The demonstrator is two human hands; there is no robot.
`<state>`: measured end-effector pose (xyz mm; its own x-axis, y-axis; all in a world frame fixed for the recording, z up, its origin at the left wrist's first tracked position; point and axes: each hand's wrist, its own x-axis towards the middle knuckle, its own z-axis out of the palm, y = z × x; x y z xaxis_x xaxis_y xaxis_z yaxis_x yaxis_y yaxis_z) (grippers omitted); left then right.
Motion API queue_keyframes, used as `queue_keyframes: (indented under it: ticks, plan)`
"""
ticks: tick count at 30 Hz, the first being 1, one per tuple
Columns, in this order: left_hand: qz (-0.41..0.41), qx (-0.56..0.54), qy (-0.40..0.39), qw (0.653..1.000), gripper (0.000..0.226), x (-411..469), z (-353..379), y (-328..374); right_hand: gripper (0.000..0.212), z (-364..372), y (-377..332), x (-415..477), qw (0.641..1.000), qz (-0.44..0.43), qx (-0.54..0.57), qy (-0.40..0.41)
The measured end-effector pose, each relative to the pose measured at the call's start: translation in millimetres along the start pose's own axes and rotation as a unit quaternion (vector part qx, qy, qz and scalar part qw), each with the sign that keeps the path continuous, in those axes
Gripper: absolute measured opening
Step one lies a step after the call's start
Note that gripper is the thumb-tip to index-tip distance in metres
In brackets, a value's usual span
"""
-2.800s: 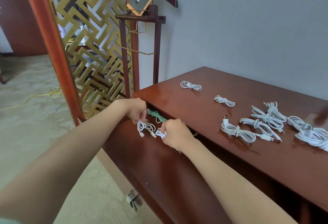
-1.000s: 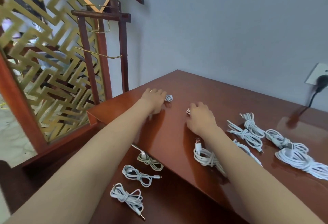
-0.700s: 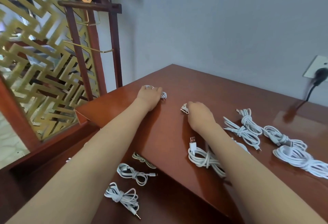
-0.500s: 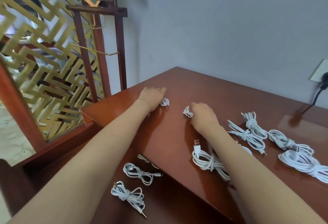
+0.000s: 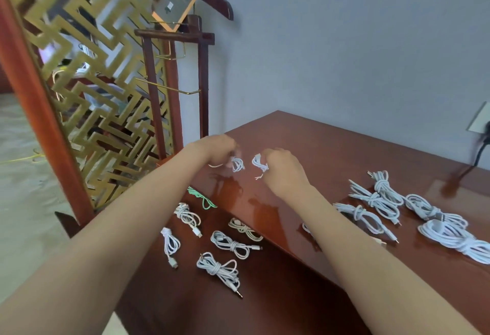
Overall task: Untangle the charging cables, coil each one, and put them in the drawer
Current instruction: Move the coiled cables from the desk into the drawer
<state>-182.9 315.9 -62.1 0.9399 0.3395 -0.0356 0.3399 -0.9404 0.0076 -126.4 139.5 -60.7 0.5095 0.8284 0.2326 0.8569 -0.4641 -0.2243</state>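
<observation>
White left coil and right coil, on the table a moment ago, now hang above it. Left hand grips one, right hand the other.

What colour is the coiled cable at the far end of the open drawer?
The thin coiled cable is green; the head view shows it best.

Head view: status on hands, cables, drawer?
Left grip holds small white coil; right grip holds second coil. Drawer open, coiled cables inside. Nothing in the way.
</observation>
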Motion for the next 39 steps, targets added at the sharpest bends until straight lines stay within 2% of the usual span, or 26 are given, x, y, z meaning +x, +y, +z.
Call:
queue_keyframes:
  ticks: [3, 9, 14, 17, 20, 24, 27, 33, 39]
  plan:
    - [0.013, -0.041, -0.039, 0.998, 0.029, -29, -11, -8, 0.034, 2, -20, -15, 0.999, 0.001, 0.032, -0.009]
    - [-0.001, -0.044, -0.102, 0.994, 0.027, -80, -4, -24, 0.033, 23, -60, -45, 0.995, 0.003, 0.089, -0.054]
    - [-0.038, -0.054, -0.18, 0.981, 0.031, -115, 15, -31, 0.033, 39, -85, -67, 0.986, -0.025, 0.096, -0.132]
    - [-0.056, -0.043, -0.227, 0.971, 0.032, -133, 28, -29, 0.023, 48, -92, -81, 0.97, -0.05, 0.107, -0.213]
    - [-0.065, -0.015, -0.248, 0.967, 0.034, -147, 45, -29, 0.023, 59, -93, -95, 0.957, -0.048, 0.122, -0.258]
    - [-0.077, 0.003, -0.247, 0.966, 0.033, -157, 58, -28, 0.028, 74, -90, -107, 0.954, -0.048, 0.123, -0.269]
    - [-0.07, 0.029, -0.25, 0.965, 0.033, -161, 62, -24, 0.023, 82, -88, -110, 0.95, -0.045, 0.127, -0.282]
    - [-0.064, 0.074, -0.265, 0.959, 0.03, -165, 73, -18, 0.025, 94, -85, -112, 0.953, -0.044, 0.131, -0.271]
    - [-0.024, 0.077, -0.27, 0.959, 0.043, -160, 50, -12, 0.027, 75, -73, -103, 0.96, -0.036, 0.141, -0.241]
